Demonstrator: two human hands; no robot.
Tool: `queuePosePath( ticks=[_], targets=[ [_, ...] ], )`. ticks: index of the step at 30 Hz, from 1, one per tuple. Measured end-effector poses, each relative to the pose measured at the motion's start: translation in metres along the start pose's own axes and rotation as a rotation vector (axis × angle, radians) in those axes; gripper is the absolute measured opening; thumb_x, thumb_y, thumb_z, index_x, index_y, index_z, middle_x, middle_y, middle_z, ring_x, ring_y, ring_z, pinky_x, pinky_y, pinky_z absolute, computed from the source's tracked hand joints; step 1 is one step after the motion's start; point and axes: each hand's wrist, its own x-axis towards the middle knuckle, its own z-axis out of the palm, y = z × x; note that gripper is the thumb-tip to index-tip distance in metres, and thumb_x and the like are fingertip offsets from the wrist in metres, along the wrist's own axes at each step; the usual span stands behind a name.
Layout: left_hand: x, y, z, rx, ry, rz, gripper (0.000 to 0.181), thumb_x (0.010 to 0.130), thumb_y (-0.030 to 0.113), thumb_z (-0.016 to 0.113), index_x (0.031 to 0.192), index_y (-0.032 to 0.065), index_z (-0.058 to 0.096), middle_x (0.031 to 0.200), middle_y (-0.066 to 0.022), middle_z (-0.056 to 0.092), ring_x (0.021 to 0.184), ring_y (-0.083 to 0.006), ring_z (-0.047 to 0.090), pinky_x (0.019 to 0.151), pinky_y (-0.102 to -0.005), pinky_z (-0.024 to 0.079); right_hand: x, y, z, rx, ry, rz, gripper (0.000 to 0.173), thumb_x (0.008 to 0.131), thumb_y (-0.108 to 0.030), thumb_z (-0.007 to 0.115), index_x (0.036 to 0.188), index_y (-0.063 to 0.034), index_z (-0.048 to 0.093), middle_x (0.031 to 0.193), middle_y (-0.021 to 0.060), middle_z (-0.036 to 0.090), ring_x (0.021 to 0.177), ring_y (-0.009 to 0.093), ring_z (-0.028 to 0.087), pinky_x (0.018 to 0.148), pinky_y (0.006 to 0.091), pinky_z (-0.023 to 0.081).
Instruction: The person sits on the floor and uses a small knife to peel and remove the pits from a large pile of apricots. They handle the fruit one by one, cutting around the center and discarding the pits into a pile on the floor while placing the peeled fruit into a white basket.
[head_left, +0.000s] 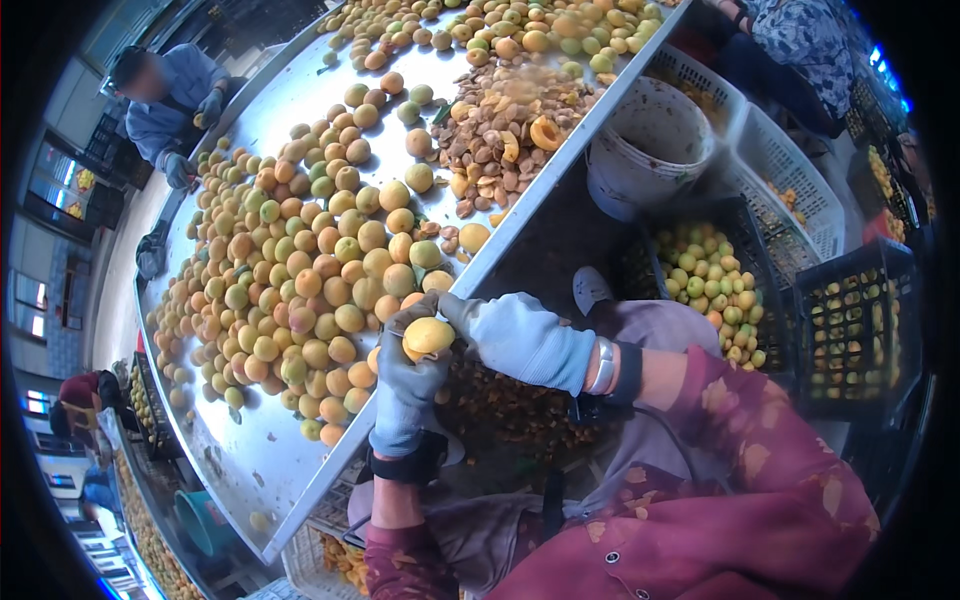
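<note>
My left hand (411, 375), in a grey-coated work glove, holds a yellow apricot (428, 337) just over the near rim of a metal sorting table (352, 420). A line, perhaps a cut, runs along the fruit's lower side. My right hand (517, 334), gloved too, meets the left at the fingertips beside the apricot. Its fingers are curled, and whether they grip a small tool is hidden. Whole apricots (300, 281) in yellow, orange and green lie heaped on the table beyond my hands. A pile of brown apricot stones (495, 142) lies farther along the rim.
At my right stand a dirty white bucket (652, 142), white plastic crates (787, 172) and black crates (855, 330) of fruit. A white crate (307, 562) below the table corner holds apricot pieces (345, 559). A gloved co-worker (172, 105) works across the table.
</note>
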Motion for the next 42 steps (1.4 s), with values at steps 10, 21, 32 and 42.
queuePosePath(
  ticks=[10,21,32,42],
  targets=[
    [-0.006,0.008,-0.001,0.073,-0.023,-0.005,0.048,0.074,0.002,0.073,0.118,0.0001,0.056,0.117,-0.0159,0.062,0.107,-0.0258,0.062,0.093,-0.0356,0.049,0.017,0.020,-0.032,0.645,-0.542,0.036,0.032,0.087,-0.026,0.058,0.113,-0.0063,0.056,0.091,0.0189,0.067,0.086,0.035,0.066,0.072,0.0397,0.052],
    [0.000,0.029,-0.001,-0.095,-0.032,-0.188,0.046,0.081,0.002,0.067,0.125,-0.0004,0.055,0.116,-0.0108,0.062,0.103,-0.0170,0.061,0.091,-0.0298,0.049,0.025,0.029,-0.020,0.899,-0.548,-0.014,0.035,0.086,-0.021,0.058,0.118,-0.0064,0.054,0.091,0.0148,0.066,0.082,0.027,0.066,0.073,0.0357,0.051],
    [0.005,0.047,-0.006,-0.466,-0.028,-0.429,0.050,0.079,0.002,0.060,0.128,-0.0007,0.053,0.116,-0.0092,0.061,0.093,-0.0149,0.063,0.073,-0.0240,0.053,0.021,0.026,0.006,0.954,-0.436,0.046,0.033,0.087,-0.030,0.060,0.107,-0.0047,0.061,0.089,0.0160,0.067,0.081,0.028,0.067,0.071,0.0370,0.050],
    [0.007,0.046,-0.003,-0.227,-0.076,-0.287,0.048,0.087,0.020,0.059,0.129,-0.0009,0.050,0.126,-0.0124,0.056,0.110,-0.0196,0.058,0.091,-0.0294,0.048,0.010,0.038,-0.022,0.461,-0.152,-0.100,0.035,0.083,-0.025,0.060,0.117,-0.0149,0.058,0.076,0.0158,0.066,0.067,0.035,0.065,0.060,0.0436,0.053]
  ],
)
